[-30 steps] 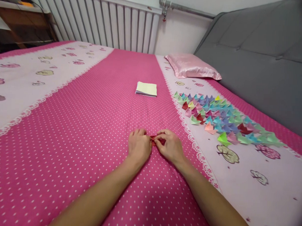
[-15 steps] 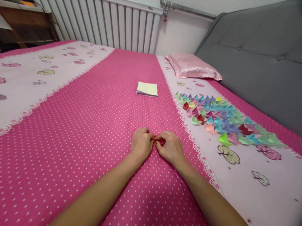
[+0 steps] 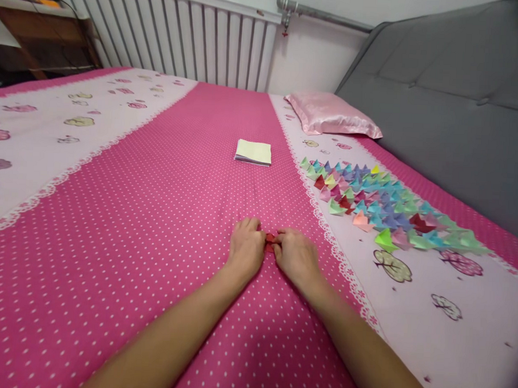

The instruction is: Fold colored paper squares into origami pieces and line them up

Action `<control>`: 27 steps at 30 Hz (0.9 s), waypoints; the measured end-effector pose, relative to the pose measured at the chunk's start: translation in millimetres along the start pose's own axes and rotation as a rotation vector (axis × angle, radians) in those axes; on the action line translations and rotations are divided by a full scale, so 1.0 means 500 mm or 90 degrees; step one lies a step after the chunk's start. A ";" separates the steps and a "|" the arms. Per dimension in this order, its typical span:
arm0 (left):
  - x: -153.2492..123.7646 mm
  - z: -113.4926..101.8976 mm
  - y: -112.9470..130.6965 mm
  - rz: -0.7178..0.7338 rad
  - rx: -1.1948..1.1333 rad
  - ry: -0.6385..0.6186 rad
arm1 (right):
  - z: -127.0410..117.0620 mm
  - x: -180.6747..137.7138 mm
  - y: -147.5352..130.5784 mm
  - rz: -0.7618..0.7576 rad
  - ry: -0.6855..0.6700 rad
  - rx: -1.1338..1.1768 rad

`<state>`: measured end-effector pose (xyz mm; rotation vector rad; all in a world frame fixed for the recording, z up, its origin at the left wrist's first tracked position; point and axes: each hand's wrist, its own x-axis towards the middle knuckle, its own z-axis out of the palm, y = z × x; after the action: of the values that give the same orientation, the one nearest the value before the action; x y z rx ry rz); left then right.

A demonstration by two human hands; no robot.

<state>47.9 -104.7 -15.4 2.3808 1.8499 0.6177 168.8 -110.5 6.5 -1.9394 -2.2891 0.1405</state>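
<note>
A small folded piece of red paper [image 3: 269, 243] is between my two hands, low over the pink dotted bedspread [image 3: 176, 213]. My left hand [image 3: 247, 248] has its fingers closed on the paper's left side. On the right side, my right hand [image 3: 297, 254] pinches it between thumb and fingers. Much of the paper is hidden behind the fingers, so its exact folded shape cannot be made out.
Beyond my hands lies a stack of paper squares [image 3: 253, 152], pale yellow on top. To the right stand rows of colourful folded paper boats [image 3: 387, 205]. A pink pillow [image 3: 331, 114] rests by the grey headboard [image 3: 443, 93]. A white radiator [image 3: 184, 39] lines the wall.
My hands have drawn slightly apart and shifted a little to the right. More of the red paper shows between them. The stack and the boats have stayed in place.
</note>
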 end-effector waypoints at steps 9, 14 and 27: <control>0.000 -0.007 -0.006 -0.025 -0.069 -0.023 | 0.002 0.001 0.015 0.020 0.058 0.021; -0.004 -0.006 -0.007 -0.017 -0.063 -0.005 | 0.005 -0.002 0.016 0.026 0.089 0.025; -0.009 -0.010 -0.006 -0.013 -0.077 -0.001 | 0.003 -0.008 0.009 0.008 0.072 0.006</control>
<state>42.3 -109.2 -13.0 2.2831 1.7797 0.7031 173.7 -113.8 4.1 -1.9062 -2.2003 0.0418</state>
